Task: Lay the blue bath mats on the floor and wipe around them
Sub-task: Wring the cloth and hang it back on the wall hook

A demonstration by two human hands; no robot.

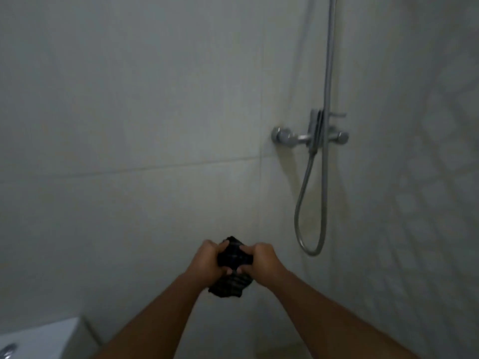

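Note:
A dark, bunched-up cloth point(233, 278) with faint stripes is held out in front of me at the bottom centre of the head view. My left hand point(210, 260) grips its left side and my right hand point(259, 260) grips its right side, both fists closed tight on the fabric. Both forearms reach up from the bottom edge. The cloth hangs in the air before a pale tiled wall point(129, 125). No blue bath mat and no floor are in sight.
A chrome shower mixer point(309, 137) is fixed to the wall at the right, with a riser pipe point(329, 60) above and a looped hose point(311, 216) below. A white cistern top point(41, 338) with a chrome button sits at the bottom left.

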